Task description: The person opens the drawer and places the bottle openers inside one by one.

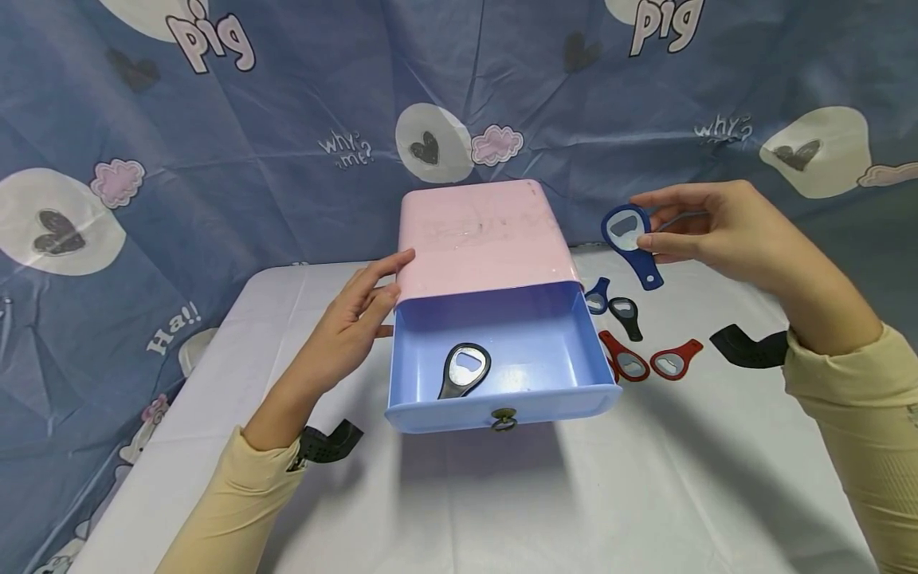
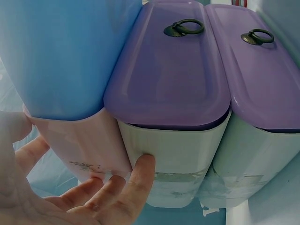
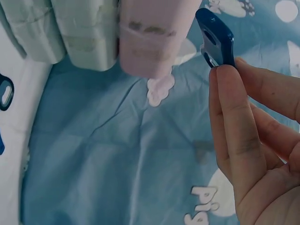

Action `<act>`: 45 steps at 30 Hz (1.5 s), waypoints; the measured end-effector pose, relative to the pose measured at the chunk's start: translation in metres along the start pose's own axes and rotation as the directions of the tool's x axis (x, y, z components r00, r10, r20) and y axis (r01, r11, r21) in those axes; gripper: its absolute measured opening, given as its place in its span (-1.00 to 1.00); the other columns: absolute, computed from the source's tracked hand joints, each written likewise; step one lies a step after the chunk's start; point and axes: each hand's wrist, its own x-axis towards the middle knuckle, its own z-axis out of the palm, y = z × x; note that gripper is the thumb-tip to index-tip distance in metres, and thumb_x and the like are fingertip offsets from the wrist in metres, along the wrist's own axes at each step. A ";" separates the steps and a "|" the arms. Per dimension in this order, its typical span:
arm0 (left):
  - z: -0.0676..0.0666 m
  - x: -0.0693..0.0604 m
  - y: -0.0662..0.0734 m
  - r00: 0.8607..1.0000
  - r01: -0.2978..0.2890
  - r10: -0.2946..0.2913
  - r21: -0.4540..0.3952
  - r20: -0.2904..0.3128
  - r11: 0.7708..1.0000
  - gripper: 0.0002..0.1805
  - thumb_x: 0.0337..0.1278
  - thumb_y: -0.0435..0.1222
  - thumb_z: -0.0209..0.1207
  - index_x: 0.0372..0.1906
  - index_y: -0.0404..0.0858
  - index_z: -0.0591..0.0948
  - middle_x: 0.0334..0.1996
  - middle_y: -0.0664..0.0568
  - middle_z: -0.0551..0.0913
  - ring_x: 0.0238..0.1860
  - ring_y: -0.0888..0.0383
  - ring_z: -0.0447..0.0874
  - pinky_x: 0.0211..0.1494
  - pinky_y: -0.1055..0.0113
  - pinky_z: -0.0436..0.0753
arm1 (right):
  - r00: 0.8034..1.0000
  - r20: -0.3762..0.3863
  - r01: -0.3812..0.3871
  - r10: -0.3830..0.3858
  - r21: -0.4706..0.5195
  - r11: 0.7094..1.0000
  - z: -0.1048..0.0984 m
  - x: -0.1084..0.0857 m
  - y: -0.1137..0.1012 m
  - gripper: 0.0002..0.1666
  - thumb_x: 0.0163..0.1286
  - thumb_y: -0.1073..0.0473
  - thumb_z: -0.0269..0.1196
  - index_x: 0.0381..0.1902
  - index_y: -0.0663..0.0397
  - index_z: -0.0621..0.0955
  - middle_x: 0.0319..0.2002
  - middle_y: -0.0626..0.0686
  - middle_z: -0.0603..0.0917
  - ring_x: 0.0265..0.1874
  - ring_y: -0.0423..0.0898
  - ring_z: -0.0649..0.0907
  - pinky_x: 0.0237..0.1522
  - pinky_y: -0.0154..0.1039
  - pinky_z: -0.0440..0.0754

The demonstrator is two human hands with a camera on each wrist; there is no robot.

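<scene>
A blue curtain (image 1: 272, 104) printed with hearts, clouds and words such as "pig" hangs behind a counter (image 1: 645, 494) covered in white cloth. In the middle stands a pink box (image 1: 480, 231) with its light blue drawer (image 1: 538, 343) pulled out; a dark metal ring pull (image 1: 504, 419) hangs on the drawer front. The left wrist view shows two paler boxes with purple drawers adjoining the pink one, their own ring pulls showing.

The left hand (image 1: 351, 319) rests against the left side of the pink box, its fingers spread apart and grasping nothing; in the left wrist view one fingertip also touches the paler box next to it. The right hand (image 1: 731, 231) pinches a blue bottle opener (image 1: 634, 253) between thumb and fingers, lifted above the counter to the right of the pink box. The hands are well apart, on opposite sides of the box.

Inside the drawer lies a black bottle opener (image 1: 462, 373), near the front wall. On the counter just right of the drawer are a second blue opener (image 1: 597, 297), another black opener (image 1: 626, 316), a red opener (image 1: 627, 360) and, beside that, one more red opener (image 1: 674, 363). A further sliver of red shows at the drawer's edge, mostly hidden. Both arms wear pale yellow sleeves.
</scene>
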 end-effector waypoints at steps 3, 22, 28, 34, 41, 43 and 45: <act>0.000 0.000 0.001 1.000 -0.002 0.002 -0.003 0.000 1.000 -0.47 0.76 -0.03 -0.05 0.66 0.28 0.31 0.64 0.07 0.25 0.55 -0.16 0.45 0.31 -0.32 0.70 | 1.000 -0.004 0.017 -0.017 -0.030 0.999 0.003 -0.003 -0.007 -0.36 0.43 0.17 0.50 0.43 0.00 0.64 -0.07 0.02 0.67 -0.31 -0.40 0.77 -0.24 -0.55 0.74; 0.001 -0.001 0.001 1.000 -0.009 0.009 0.016 -0.004 1.000 -0.46 0.76 -0.02 -0.06 0.66 0.27 0.30 0.64 0.05 0.24 0.56 -0.19 0.44 0.30 -0.35 0.69 | 0.991 0.019 0.131 -0.130 -0.043 0.990 0.013 -0.025 -0.036 -0.40 0.37 0.18 0.55 0.36 -0.13 0.70 -0.13 0.00 0.74 -0.23 -0.44 0.78 -0.26 -0.53 0.61; 0.001 -0.001 0.001 1.000 -0.011 0.011 0.012 -0.002 1.000 -0.46 0.75 -0.02 -0.06 0.66 0.27 0.31 0.66 0.07 0.23 0.56 -0.18 0.44 0.30 -0.34 0.70 | 0.990 0.031 0.141 -0.140 -0.054 0.988 0.018 -0.028 -0.043 -0.41 0.36 0.17 0.56 0.33 -0.14 0.71 -0.13 0.02 0.75 -0.21 -0.44 0.78 -0.24 -0.54 0.64; 0.001 -0.001 0.000 1.000 -0.009 0.009 0.003 0.000 1.000 -0.47 0.76 -0.03 -0.06 0.66 0.24 0.31 0.66 0.07 0.23 0.57 -0.18 0.42 0.30 -0.32 0.70 | 0.983 0.060 0.178 -0.175 -0.047 0.983 0.022 -0.027 -0.051 -0.42 0.35 0.15 0.57 0.32 -0.16 0.72 -0.15 0.00 0.78 -0.22 -0.38 0.80 -0.20 -0.53 0.67; 0.000 0.000 -0.001 1.000 -0.011 0.011 0.010 0.000 1.000 -0.47 0.76 -0.03 -0.06 0.66 0.25 0.31 0.66 0.07 0.23 0.56 -0.19 0.43 0.29 -0.33 0.71 | 0.976 0.117 0.190 -0.184 -0.039 0.981 0.027 -0.026 -0.059 -0.43 0.36 0.14 0.56 0.31 -0.18 0.72 -0.20 -0.05 0.79 -0.17 -0.26 0.83 -0.19 -0.46 0.72; 0.000 0.000 -0.001 1.000 -0.013 0.013 0.014 0.001 1.000 -0.47 0.76 -0.03 -0.06 0.66 0.25 0.31 0.67 0.07 0.23 0.56 -0.19 0.43 0.29 -0.32 0.71 | 0.974 0.134 0.192 -0.184 -0.046 0.980 0.027 -0.026 -0.062 -0.44 0.36 0.14 0.56 0.30 -0.20 0.71 -0.21 -0.06 0.80 -0.16 -0.23 0.84 -0.18 -0.44 0.72; 0.000 0.000 0.000 1.000 -0.013 0.013 0.020 -0.001 1.000 -0.47 0.76 -0.02 -0.06 0.66 0.26 0.31 0.67 0.08 0.22 0.55 -0.19 0.44 0.28 -0.32 0.71 | 0.969 0.150 0.205 -0.195 -0.054 0.977 0.027 -0.026 -0.065 -0.44 0.37 0.14 0.56 0.30 -0.22 0.71 -0.22 -0.07 0.81 -0.17 -0.22 0.84 -0.18 -0.45 0.72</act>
